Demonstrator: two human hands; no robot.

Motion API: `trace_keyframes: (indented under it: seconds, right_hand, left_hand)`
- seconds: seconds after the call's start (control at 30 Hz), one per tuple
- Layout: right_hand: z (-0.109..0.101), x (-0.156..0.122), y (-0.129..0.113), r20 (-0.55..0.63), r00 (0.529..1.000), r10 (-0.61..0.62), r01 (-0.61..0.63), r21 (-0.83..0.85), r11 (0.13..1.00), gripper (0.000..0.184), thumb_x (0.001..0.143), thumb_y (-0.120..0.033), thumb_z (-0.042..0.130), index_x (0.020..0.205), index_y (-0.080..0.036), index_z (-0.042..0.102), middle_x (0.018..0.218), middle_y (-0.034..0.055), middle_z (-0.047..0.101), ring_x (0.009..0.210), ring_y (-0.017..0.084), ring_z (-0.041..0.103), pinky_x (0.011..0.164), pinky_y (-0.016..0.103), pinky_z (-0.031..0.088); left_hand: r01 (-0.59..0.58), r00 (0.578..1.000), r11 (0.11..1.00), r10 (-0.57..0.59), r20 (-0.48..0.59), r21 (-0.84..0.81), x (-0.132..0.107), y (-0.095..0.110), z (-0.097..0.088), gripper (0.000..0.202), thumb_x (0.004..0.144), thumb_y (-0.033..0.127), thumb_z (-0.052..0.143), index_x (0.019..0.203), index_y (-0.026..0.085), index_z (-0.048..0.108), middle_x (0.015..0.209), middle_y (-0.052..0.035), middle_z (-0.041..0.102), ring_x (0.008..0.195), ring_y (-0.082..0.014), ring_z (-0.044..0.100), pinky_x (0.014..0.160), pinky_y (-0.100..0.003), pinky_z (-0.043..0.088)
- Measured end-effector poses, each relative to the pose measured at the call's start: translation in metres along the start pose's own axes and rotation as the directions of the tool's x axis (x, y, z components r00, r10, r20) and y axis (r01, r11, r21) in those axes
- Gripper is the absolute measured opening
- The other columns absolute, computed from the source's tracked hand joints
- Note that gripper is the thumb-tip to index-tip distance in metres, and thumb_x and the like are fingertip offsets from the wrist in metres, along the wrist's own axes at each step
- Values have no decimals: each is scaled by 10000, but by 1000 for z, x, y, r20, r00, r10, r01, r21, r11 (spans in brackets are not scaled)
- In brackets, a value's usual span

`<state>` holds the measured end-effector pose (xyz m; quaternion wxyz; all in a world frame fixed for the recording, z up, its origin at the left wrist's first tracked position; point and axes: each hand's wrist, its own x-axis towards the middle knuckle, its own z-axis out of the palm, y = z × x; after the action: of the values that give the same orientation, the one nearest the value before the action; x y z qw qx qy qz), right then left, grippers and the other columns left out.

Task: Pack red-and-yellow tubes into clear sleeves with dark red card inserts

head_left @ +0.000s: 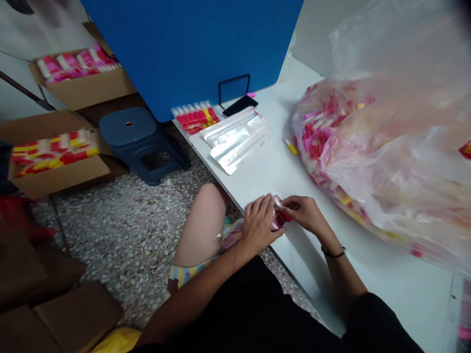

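Observation:
My left hand [259, 223] lies over a glossy dark red packet [278, 219] at the near edge of the white table [312, 255], holding it with the fingers on top and the thumb along its near side. At the packet's right end, the thumb and fingers of my right hand [303, 212] are pinched together. What lies between those fingertips is hidden, though some bright red shows beside them. Under my left wrist, a dull pink wrapper with lettering [232, 238] hangs by the table edge. Silver foil pouches [239, 142] lie beyond my hands.
A big clear bag of small red, pink and yellow pieces [316, 142] fills the right side, near a loose yellow tube [291, 146]. Behind the pouches are red-and-yellow tubes [195, 117], a phone [241, 105] and a blue board [206, 44]. A stool [128, 127] and filled cartons [62, 176] stand left.

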<state>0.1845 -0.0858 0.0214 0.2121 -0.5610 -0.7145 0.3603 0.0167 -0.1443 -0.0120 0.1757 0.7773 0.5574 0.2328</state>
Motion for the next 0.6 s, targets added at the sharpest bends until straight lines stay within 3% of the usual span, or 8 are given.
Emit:
trace_keyframes:
  seconds: [0.27,0.43,0.5,0.6]
  right_hand:
    - [6,2,4,13,1000,-4,3,50,999,140,724,-317,683,739,-180,708,716,42,707,621,181,640,597,291,507]
    - [8,4,9,68,998,-14,0,196,981,189,744,-355,653,746,-168,681,749,43,693,671,178,629,631,291,504]
    - [10,5,9,54,998,7,-19,230,973,177,740,-341,640,768,-168,661,724,30,678,628,158,607,594,273,485]
    - [15,5,6,-13,999,40,-36,213,976,150,738,-308,606,771,-171,657,688,24,664,599,146,585,589,267,464]
  left_hand:
    - [14,1000,1000,-14,5,16,2,0,1,866,773,522,633,1453,152,245,1504,-130,335,1345,-314,329,1077,-475,282]
    - [22,999,1000,-22,23,-15,2,4,-5,830,787,531,623,1447,177,264,1500,-132,341,1341,-322,327,1072,-482,276]
    - [37,999,998,-35,30,-55,7,1,-10,699,843,505,564,1417,190,321,1466,-119,396,1312,-304,360,1058,-469,298]
    - [62,997,986,-55,46,-157,24,-10,-21,397,949,318,395,1326,202,443,1322,-85,535,1192,-244,466,995,-404,375]
